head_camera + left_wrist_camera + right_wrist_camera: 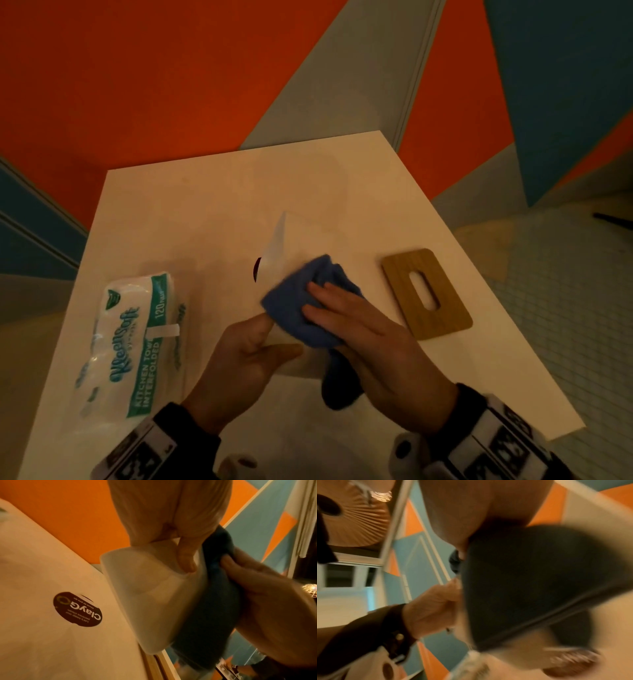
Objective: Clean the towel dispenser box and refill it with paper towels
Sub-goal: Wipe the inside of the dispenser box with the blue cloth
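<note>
The white towel dispenser box (308, 240) is tilted up off the table, lid off. My left hand (253, 349) grips its near rim, and in the left wrist view a finger (186, 557) hooks inside the box (150, 595). My right hand (352, 322) presses a blue cloth (294, 301) against the box's outer side, fingers flat on it. The left wrist view shows that hand's thumb (228, 561) tucked into the cloth (214, 608). The right wrist view is blurred, showing mostly dark cloth (530, 581). A wrapped pack of paper towels (133, 342) lies at the left.
The wooden lid (426, 293) with its slot lies flat to the right of my hands. A dark round sticker (77, 611) sits on the white table (205, 205) behind the box. Orange and blue walls stand just beyond the far edge; tiled floor lies to the right.
</note>
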